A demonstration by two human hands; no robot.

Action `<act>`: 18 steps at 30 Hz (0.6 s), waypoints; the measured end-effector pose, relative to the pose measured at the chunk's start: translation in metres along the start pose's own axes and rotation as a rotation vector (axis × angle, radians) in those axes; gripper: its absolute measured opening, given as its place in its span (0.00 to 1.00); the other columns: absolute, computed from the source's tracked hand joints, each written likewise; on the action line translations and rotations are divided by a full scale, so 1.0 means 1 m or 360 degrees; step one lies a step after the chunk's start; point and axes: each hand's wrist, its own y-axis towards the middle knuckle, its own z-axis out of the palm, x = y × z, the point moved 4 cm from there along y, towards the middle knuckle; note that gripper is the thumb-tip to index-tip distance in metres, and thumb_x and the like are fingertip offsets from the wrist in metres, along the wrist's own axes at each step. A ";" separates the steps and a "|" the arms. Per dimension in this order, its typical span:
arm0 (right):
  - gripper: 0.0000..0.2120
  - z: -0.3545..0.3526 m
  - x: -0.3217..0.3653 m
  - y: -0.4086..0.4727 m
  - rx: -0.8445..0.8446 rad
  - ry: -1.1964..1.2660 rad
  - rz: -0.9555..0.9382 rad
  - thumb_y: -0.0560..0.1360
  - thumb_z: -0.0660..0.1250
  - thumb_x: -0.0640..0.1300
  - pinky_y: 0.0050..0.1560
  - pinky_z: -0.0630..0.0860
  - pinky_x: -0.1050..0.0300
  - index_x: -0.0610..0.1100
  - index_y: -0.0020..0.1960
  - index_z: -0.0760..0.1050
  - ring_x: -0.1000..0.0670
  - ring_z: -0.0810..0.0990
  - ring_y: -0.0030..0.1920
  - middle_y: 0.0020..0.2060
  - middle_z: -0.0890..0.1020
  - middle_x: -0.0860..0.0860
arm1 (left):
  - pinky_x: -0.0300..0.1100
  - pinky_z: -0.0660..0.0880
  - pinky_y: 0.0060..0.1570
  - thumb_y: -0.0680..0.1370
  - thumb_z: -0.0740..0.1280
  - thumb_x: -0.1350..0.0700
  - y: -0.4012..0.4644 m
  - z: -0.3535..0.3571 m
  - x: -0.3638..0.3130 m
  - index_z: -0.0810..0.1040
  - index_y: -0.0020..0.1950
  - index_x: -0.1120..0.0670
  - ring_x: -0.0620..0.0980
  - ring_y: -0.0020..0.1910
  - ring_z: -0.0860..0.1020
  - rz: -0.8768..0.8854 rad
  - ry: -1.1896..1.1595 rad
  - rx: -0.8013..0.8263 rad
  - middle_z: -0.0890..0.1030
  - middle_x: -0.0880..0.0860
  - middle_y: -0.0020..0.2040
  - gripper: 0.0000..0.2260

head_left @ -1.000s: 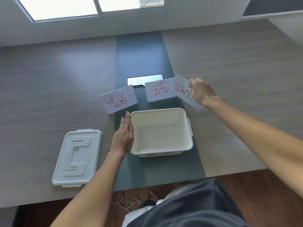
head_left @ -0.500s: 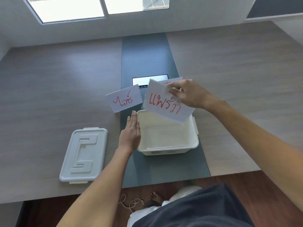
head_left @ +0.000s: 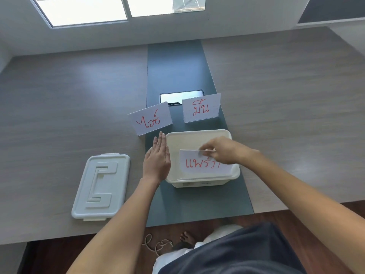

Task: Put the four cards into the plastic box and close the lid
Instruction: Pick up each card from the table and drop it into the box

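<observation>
Lid point(head_left: 100, 186) off, lying flat on the bench point(head_left: 59, 115) at far left, raised pattern up, well apart from the box

Left hand point(head_left: 157, 161) is where it was a second ago: flat, fingers together and straight, edge pressed against the left wall of the box point(head_left: 203, 181), holding nothing

Two cards stand beyond the box, unmoved: left card point(head_left: 150, 118) tilted, straddling the edge of the dark centre strip point(head_left: 177, 62); middle card point(head_left: 201, 108) on the strip, in front of the metal hatch point(head_left: 181, 95). Both white with red handwriting

Changed vs 0.5 s ago: the third card point(head_left: 203, 163) was held above the box's far rim, now it's down inside the open box, near the front wall, red writing facing up, right end hidden by the hand

Right hand point(head_left: 221, 150) over the box, grip pinched on the third card's top edge with fingertips

Box is white plastic, open, sits on the centre strip. Fourth card not visible
</observation>
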 end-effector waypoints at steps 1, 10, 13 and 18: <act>0.15 0.006 -0.001 0.001 0.0035 -0.0019 0.0010 0.82 0.62 0.46 0.59 0.78 0.53 0.50 0.68 0.77 0.48 0.79 0.62 0.65 0.80 0.51 | 0.47 0.51 0.78 0.85 0.44 0.50 0.000 0.000 0.000 0.46 0.81 0.48 0.41 0.79 0.45 -0.0003 0.0021 0.0003 0.47 0.43 0.81 0.24; 0.17 0.046 -0.004 0.006 0.0343 -0.0233 0.0001 0.83 0.58 0.44 0.65 0.72 0.55 0.48 0.70 0.75 0.46 0.76 0.65 0.67 0.79 0.51 | 0.44 0.45 0.79 0.84 0.44 0.51 0.001 0.001 0.000 0.47 0.81 0.50 0.44 0.80 0.46 0.0009 0.0133 -0.0024 0.48 0.46 0.82 0.24; 0.17 0.053 -0.004 0.005 0.0438 -0.0263 -0.0009 0.83 0.55 0.44 0.64 0.71 0.55 0.49 0.69 0.75 0.46 0.75 0.66 0.67 0.78 0.52 | 0.44 0.45 0.79 0.84 0.44 0.51 0.001 0.002 0.000 0.47 0.81 0.51 0.44 0.80 0.47 0.0009 0.0138 -0.0025 0.49 0.47 0.82 0.24; 0.17 0.049 -0.002 0.005 0.0478 -0.0199 -0.0023 0.83 0.56 0.48 0.65 0.71 0.54 0.48 0.68 0.76 0.47 0.76 0.64 0.66 0.79 0.51 | 0.44 0.45 0.79 0.84 0.44 0.51 0.001 0.001 0.000 0.47 0.81 0.51 0.44 0.80 0.46 0.0028 0.0162 -0.0025 0.49 0.47 0.82 0.24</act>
